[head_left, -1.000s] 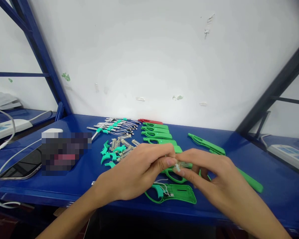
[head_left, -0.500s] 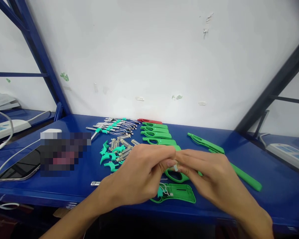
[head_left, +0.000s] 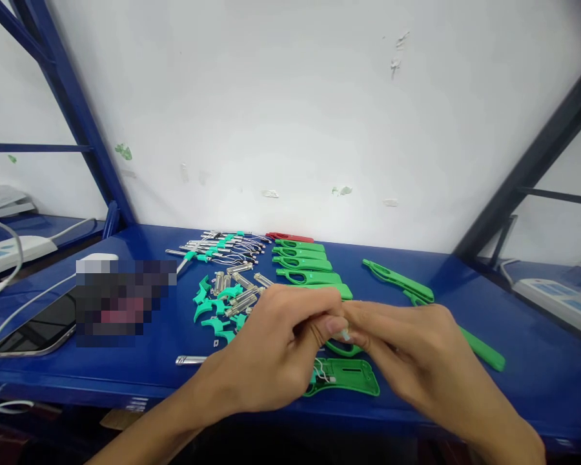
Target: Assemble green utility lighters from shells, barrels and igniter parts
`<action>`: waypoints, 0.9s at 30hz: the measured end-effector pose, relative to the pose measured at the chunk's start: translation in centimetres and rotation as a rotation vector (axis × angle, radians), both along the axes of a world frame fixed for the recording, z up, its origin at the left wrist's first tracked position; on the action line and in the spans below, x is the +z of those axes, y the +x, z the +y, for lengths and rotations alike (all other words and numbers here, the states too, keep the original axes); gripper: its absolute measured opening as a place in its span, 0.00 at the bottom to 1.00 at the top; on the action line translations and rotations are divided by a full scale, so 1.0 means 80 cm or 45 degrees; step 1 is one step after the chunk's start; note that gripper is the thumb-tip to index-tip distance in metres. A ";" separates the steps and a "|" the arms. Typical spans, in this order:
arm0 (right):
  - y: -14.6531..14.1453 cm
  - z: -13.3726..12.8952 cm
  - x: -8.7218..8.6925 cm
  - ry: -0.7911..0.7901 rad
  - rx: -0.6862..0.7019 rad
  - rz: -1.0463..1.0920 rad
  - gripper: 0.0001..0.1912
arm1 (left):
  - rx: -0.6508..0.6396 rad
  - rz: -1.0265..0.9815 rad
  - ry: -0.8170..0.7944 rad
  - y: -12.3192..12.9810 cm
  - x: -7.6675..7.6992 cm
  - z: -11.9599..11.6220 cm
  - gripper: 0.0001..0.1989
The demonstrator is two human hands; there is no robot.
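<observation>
My left hand and my right hand meet at the fingertips above the table's front part, both closed in a pinch. A small pale, translucent piece pokes out between the two thumbs; the rest of it is covered by fingers. Beneath the hands lies an open green lighter half-shell, with white wires and a teal part inside, partly hidden by my left hand. A silver metal tube sticks out left of my left wrist. Teal triggers and clear fuel tanks are piled behind my left hand.
Metal lighter tubes with wires lie at the back left. A row of green lighter shells and a red one stretches behind the hands. More green shells rest at right. A phone and white cable occupy the left side.
Both hands stay pressed together and have sunk slightly in the view. The pale piece between the thumbs sits a little lower and tilts differently. The things on the table look unmoved.
</observation>
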State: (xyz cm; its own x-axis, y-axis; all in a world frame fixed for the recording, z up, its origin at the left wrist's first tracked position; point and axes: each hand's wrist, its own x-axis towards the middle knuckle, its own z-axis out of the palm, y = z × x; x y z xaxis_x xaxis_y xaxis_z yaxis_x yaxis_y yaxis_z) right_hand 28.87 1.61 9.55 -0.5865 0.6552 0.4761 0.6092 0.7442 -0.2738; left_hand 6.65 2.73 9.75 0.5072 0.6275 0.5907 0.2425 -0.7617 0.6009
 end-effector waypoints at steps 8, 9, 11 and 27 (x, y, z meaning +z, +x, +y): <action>-0.001 0.002 -0.001 0.180 -0.182 0.278 0.07 | 0.133 -0.105 -0.132 -0.007 0.008 0.006 0.09; -0.002 0.001 -0.002 0.192 -0.221 0.342 0.07 | 0.164 -0.154 -0.141 -0.007 0.008 0.007 0.07; -0.003 -0.002 -0.003 0.158 -0.269 0.478 0.08 | 0.227 -0.240 -0.119 -0.006 0.006 0.011 0.05; -0.011 -0.006 -0.002 0.153 -0.165 0.384 0.06 | 0.303 0.034 0.591 -0.004 -0.014 0.015 0.04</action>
State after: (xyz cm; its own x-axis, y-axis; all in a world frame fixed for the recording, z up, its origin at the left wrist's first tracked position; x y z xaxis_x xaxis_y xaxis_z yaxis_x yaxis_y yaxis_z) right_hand 28.03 1.15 9.41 -0.3230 0.6439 0.6936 0.6057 0.7037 -0.3713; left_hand 6.33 3.90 8.63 0.4012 0.4026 0.8227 0.4519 -0.8683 0.2045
